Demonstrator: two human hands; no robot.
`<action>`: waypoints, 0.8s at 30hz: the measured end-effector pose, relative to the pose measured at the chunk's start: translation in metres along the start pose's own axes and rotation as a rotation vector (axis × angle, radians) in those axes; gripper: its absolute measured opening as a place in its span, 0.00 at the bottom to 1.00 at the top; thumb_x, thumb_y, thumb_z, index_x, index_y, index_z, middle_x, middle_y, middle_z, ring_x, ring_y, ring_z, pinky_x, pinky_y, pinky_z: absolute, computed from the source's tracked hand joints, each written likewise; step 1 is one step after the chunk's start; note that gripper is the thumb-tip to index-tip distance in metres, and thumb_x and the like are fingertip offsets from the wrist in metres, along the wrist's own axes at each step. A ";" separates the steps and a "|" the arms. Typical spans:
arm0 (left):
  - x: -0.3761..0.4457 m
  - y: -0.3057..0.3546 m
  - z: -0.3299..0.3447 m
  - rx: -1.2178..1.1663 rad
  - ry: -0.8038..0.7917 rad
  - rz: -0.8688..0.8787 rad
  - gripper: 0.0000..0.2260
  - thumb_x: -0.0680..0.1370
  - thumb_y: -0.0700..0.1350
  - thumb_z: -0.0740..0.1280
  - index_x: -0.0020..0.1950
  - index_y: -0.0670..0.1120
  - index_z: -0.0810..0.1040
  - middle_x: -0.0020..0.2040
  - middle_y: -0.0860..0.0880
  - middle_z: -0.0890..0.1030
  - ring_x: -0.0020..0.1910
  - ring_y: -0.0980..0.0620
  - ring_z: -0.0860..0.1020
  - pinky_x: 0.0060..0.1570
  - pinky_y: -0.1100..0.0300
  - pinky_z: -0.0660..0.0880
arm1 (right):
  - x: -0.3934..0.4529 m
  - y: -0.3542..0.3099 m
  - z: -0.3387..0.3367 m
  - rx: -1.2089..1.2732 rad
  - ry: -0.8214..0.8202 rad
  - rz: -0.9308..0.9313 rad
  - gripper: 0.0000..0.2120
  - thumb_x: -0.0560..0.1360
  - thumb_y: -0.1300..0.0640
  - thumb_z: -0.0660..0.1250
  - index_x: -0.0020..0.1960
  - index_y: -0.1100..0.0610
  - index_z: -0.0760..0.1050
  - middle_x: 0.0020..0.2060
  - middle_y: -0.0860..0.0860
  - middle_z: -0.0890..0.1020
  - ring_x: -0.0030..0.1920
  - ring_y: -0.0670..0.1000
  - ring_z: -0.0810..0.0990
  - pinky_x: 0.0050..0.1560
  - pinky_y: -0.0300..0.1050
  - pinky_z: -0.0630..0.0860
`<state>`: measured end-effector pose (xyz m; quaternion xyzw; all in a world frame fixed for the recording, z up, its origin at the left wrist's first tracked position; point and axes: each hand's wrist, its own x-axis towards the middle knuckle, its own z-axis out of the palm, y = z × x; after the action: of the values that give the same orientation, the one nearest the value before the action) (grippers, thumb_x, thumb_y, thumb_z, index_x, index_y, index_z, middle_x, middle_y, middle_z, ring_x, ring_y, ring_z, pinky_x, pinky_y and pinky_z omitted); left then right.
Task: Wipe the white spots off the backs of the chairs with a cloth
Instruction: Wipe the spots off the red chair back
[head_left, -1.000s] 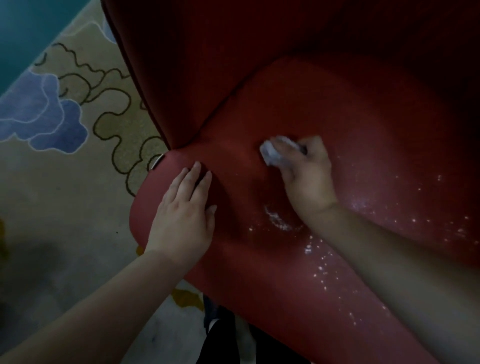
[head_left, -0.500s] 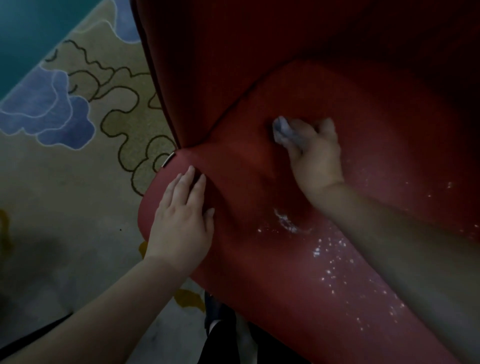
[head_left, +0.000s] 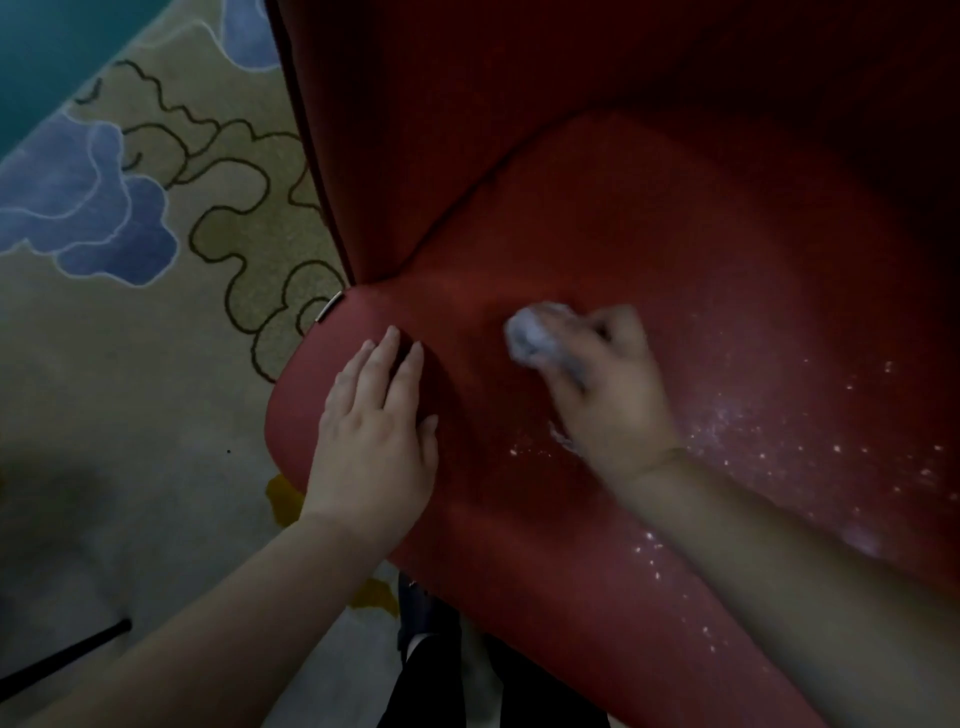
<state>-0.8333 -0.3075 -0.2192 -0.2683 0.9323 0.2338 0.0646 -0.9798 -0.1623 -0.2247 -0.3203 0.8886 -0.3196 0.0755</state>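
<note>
Head view, dim light; red chair back (head_left: 649, 249) fills centre & right of frame, padded surface facing up twd the camera; darker red fabric panel (head_left: 441, 130) rises behind it, seam running diagonally btwn the two; small metal tab (head_left: 331, 306) at the left corner where they meet

R hand (head_left: 608, 395) lies on the chair back, fingers curled round a wadded pale grey-white cloth (head_left: 530, 338); cloth bulges out past the fingertips on the hand's left side & presses against the red surface; hand & cloth are motion-blurred, so exact finger positions can't be told beyond the curl

L hand (head_left: 374, 441) lies flat on the chair back's left edge, fingers straight & close together, thumb out to the right, holding nothing; well apart from the cloth, a strip of bare red btwn them

White spots (head_left: 737, 431) scattered to the right of the R wrist & along the forearm twd lower right; a thicker white smear (head_left: 563, 441) just beside the heel of the R hand; area left of the cloth looks clean red

Patterned carpet (head_left: 156, 234) at left, beige w/ blue cloud shapes & dark wavy outlines; thin black rod (head_left: 67, 657) at lower left on the floor; dark trouser leg (head_left: 431, 670) at bottom centre under the chair edge
</note>
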 end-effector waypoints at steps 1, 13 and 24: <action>0.000 0.003 0.002 -0.011 -0.002 -0.005 0.26 0.78 0.46 0.62 0.75 0.43 0.62 0.77 0.43 0.59 0.76 0.43 0.56 0.73 0.45 0.57 | -0.010 -0.010 0.008 -0.023 -0.049 -0.063 0.20 0.72 0.58 0.68 0.64 0.50 0.77 0.47 0.54 0.73 0.45 0.56 0.76 0.45 0.56 0.77; -0.005 -0.003 0.000 0.115 -0.116 0.085 0.31 0.78 0.58 0.58 0.78 0.52 0.52 0.79 0.50 0.46 0.77 0.49 0.45 0.74 0.49 0.47 | -0.047 -0.014 0.003 -0.139 0.076 0.083 0.19 0.73 0.47 0.67 0.63 0.51 0.78 0.47 0.58 0.76 0.44 0.59 0.76 0.42 0.56 0.76; -0.009 0.001 0.004 0.108 -0.079 0.072 0.29 0.78 0.55 0.60 0.78 0.49 0.56 0.79 0.47 0.51 0.77 0.47 0.48 0.74 0.46 0.52 | -0.050 -0.003 -0.002 -0.173 0.056 0.079 0.17 0.74 0.45 0.65 0.61 0.48 0.79 0.46 0.54 0.74 0.45 0.54 0.75 0.45 0.53 0.74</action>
<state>-0.8261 -0.3009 -0.2203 -0.2211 0.9494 0.1956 0.1073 -0.9394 -0.1323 -0.2250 -0.2814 0.9265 -0.2471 0.0352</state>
